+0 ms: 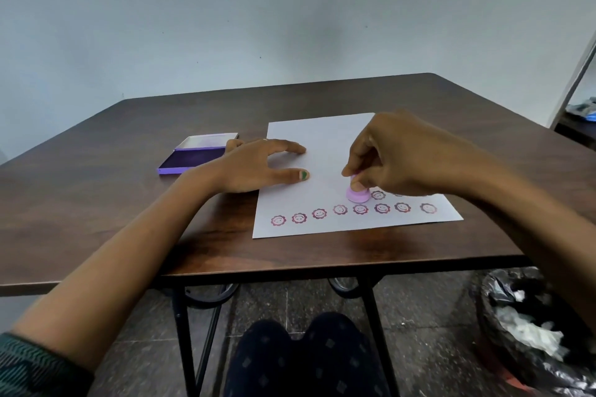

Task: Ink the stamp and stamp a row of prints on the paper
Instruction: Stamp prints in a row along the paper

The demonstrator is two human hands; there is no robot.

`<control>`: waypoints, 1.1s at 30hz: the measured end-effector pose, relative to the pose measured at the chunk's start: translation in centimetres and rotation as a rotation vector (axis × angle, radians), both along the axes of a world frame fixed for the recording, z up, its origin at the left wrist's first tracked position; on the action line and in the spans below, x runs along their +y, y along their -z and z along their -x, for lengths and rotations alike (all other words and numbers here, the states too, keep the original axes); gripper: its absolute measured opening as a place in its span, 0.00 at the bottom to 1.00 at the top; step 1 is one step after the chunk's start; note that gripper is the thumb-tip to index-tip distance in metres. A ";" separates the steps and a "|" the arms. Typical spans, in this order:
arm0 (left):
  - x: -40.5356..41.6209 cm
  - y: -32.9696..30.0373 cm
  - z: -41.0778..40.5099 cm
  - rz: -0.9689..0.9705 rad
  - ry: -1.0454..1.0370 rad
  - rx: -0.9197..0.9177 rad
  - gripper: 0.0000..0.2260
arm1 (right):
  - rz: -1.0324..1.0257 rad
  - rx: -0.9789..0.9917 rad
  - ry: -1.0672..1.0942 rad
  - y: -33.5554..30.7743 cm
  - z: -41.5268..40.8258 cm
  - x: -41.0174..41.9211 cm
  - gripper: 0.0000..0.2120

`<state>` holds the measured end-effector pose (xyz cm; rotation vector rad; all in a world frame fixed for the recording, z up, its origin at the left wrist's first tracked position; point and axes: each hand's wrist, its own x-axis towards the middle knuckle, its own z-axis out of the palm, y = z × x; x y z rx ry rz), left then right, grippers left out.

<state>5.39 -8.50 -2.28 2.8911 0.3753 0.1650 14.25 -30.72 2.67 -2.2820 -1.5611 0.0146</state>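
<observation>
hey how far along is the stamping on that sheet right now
Done: a near row of eight purple smiley-flower prints crosses the white paper sheet. In hand: the right hand presses the round pink stamp down in a second row beside another print, while the left hand steadies the sheet. Left: the rest of that second row.

Pink round stamp upright, face down on white paper, second row. Near edge: row of eight reddish smiley-flower prints. Purple ink pad open, left of sheet, lid raised.
</observation>
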 end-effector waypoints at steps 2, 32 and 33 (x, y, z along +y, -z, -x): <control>0.0 0.0 -0.1 0.004 -0.003 0.000 0.30 | -0.002 0.008 -0.003 0.1 -0.2 -0.1 0.06; 0.1 0.1 -0.1 -0.004 -0.005 0.004 0.30 | -0.043 0.126 0.016 0.8 -1.3 0.1 0.05; 0.1 0.1 -0.1 0.000 -0.005 0.002 0.30 | -0.045 0.132 0.014 0.8 -1.4 0.1 0.05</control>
